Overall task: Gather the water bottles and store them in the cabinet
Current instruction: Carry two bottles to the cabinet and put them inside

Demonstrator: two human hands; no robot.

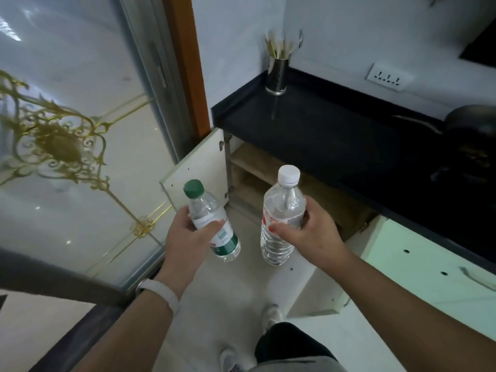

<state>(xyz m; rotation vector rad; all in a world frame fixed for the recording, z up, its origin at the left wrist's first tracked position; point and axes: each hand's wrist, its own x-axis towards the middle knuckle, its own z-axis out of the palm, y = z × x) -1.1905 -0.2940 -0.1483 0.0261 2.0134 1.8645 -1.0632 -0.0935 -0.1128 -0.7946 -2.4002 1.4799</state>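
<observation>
Fingers of your left hand are wrapped round the green-capped bottle, thumb across its label; your right hand grips the white-capped bottle at mid-body, thumb in front and the other fingers behind. Both bottles are held in the air over the floor, just in front of the open cabinet under the black countertop.

What matters for your next move is where that opening lies: about one o'clock from your left hand and close to twelve o'clock from your right. Your right hand looks the nearer, so that bottle would likely go in first. Its long axis runs almost straight, cap at twelve and base at six. The green-capped bottle leans, cap toward eleven and base toward five, so it probably needs righting before it stands on a shelf.

One door hangs open at nine o'clock of the opening, the other door at five o'clock below your right forearm; keep your reach between them
</observation>
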